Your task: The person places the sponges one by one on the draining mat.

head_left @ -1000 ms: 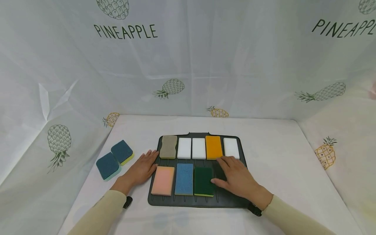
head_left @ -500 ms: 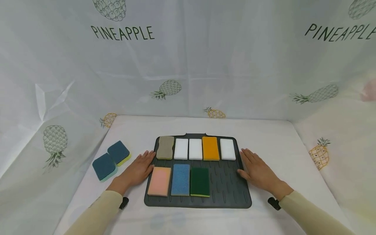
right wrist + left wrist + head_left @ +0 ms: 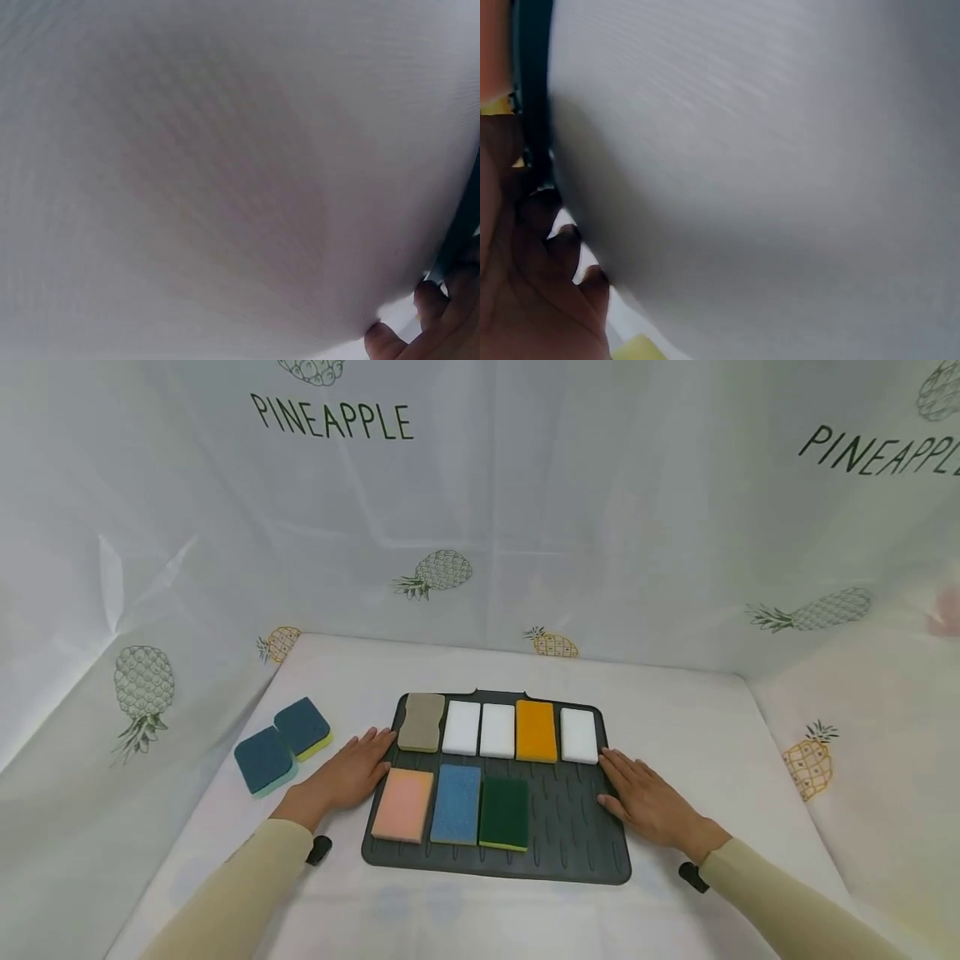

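My left hand (image 3: pixel 352 775) rests at the left edge of a dark grey ridged mat (image 3: pixel 573 827), fingers extended. At the right edge, my right hand (image 3: pixel 647 799) touches the mat with straight fingers. On the mat's back row lie a grey wavy sponge (image 3: pixel 422 722), two white sponges (image 3: pixel 461 727), an orange sponge (image 3: pixel 536 731) and another white sponge (image 3: pixel 579 736). In front of them lie a pink sponge (image 3: pixel 402 805), a blue sponge (image 3: pixel 456 805) and a green scouring sponge (image 3: pixel 505 812). Both wrist views show mostly white cloth, with fingertips against the mat's dark edge.
Left of the mat, a dark blue sponge with a yellow side (image 3: pixel 302 726) touches another with a teal side (image 3: pixel 266 761). White cloth (image 3: pixel 675 714) covers the table. Pineapple-print curtain (image 3: pixel 615 527) surrounds its back and sides.
My right hand has left the mat beside the green sponge and moved right to the mat's right edge. The left hand stays at the left edge. The head view has tilted slightly.
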{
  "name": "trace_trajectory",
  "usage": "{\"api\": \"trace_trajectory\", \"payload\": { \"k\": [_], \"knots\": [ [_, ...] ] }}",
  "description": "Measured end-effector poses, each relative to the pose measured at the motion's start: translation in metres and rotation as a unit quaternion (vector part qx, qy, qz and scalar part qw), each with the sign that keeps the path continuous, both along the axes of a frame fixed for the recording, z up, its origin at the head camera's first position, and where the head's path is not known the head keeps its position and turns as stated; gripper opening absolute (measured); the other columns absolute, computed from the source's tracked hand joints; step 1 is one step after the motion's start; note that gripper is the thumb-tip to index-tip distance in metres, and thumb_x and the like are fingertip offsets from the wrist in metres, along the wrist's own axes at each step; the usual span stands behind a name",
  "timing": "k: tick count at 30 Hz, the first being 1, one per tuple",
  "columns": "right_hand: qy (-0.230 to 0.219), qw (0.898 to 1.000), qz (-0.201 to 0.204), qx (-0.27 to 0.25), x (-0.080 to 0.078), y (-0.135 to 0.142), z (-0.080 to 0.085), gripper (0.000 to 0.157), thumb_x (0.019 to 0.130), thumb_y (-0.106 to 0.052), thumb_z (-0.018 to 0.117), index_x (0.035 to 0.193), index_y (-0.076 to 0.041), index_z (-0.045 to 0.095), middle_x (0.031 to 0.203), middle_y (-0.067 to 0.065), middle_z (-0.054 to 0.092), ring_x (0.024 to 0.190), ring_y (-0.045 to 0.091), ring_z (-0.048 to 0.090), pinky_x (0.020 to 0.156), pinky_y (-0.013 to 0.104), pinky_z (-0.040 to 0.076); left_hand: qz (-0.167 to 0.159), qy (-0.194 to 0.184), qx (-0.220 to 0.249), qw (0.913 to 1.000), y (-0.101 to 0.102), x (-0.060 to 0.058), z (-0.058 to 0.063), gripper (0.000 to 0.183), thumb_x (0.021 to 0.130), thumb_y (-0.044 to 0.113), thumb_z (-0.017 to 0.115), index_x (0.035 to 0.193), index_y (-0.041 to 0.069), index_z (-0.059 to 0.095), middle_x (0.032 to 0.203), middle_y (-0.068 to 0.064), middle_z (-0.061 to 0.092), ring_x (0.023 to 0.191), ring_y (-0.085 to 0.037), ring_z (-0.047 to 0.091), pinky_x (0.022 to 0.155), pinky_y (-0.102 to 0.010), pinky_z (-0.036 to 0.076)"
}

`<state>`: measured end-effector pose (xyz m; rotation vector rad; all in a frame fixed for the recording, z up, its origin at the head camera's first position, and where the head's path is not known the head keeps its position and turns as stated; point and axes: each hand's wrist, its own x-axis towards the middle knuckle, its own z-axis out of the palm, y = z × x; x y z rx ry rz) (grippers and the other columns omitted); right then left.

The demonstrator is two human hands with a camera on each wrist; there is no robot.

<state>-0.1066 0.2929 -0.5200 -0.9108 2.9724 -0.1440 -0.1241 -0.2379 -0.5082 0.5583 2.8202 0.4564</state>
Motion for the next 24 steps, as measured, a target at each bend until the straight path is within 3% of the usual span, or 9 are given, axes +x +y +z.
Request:
{"api": "trace_trajectory", "payload": {
  "k": [4, 12, 17, 21, 24],
  "knots": [
    [-0.014, 1.0, -0.016, 0.014, -0.003, 0.0, -0.002, 0.075, 0.111, -0.046, 0.051, 0.162, 0.006, 0.033, 0.171, 0.024, 0.03, 0.156, 0.043, 0.034, 0.124, 0.062, 0.032, 0.007, -0.012, -0.004, 0.9999, 0.001, -0.001, 0.005, 0.06, 0.114, 0.024, 0.047, 0.165, -0.002, 0.029, 0.17, -0.025, 0.03, 0.159, -0.047, 0.024, 0.128, -0.066, 0.021],
    [-0.02, 0.999, -0.034, 0.011, -0.004, 0.0, -0.007, 0.077, 0.111, -0.048, 0.05, 0.163, 0.005, 0.031, 0.172, 0.024, 0.027, 0.156, 0.045, 0.032, 0.126, 0.064, 0.028, 0.019, -0.013, -0.003, 0.9997, -0.004, 0.0, 0.004, 0.058, 0.114, 0.024, 0.046, 0.164, -0.002, 0.031, 0.169, -0.023, 0.035, 0.158, -0.044, 0.027, 0.129, -0.061, 0.022],
    [-0.02, 0.999, -0.03, 0.008, -0.003, 0.0, -0.007, 0.077, 0.111, -0.048, 0.049, 0.163, 0.006, 0.031, 0.171, 0.025, 0.027, 0.156, 0.046, 0.032, 0.126, 0.064, 0.028, 0.031, 0.042, 0.003, 0.9986, -0.01, 0.006, 0.021, 0.051, 0.112, 0.023, 0.051, 0.158, 0.002, 0.047, 0.158, -0.022, 0.052, 0.149, -0.045, 0.045, 0.122, -0.061, 0.037],
    [-0.02, 0.999, -0.032, 0.009, -0.004, 0.001, -0.007, 0.077, 0.111, -0.049, 0.05, 0.162, 0.006, 0.032, 0.171, 0.025, 0.028, 0.156, 0.046, 0.033, 0.126, 0.064, 0.028, 0.075, 0.108, 0.009, 0.9913, -0.026, 0.008, 0.042, 0.045, 0.11, 0.024, 0.056, 0.151, 0.007, 0.058, 0.148, -0.021, 0.062, 0.137, -0.045, 0.057, 0.111, -0.063, 0.048],
    [-0.023, 0.999, -0.034, 0.004, -0.006, 0.001, -0.006, 0.078, 0.11, -0.049, 0.05, 0.163, 0.006, 0.032, 0.171, 0.025, 0.028, 0.155, 0.046, 0.034, 0.126, 0.064, 0.027, 0.111, 0.152, 0.001, 0.982, -0.049, 0.006, 0.053, 0.039, 0.108, 0.022, 0.058, 0.143, 0.005, 0.064, 0.141, -0.023, 0.065, 0.133, -0.046, 0.058, 0.109, -0.064, 0.048]
  ]
}}
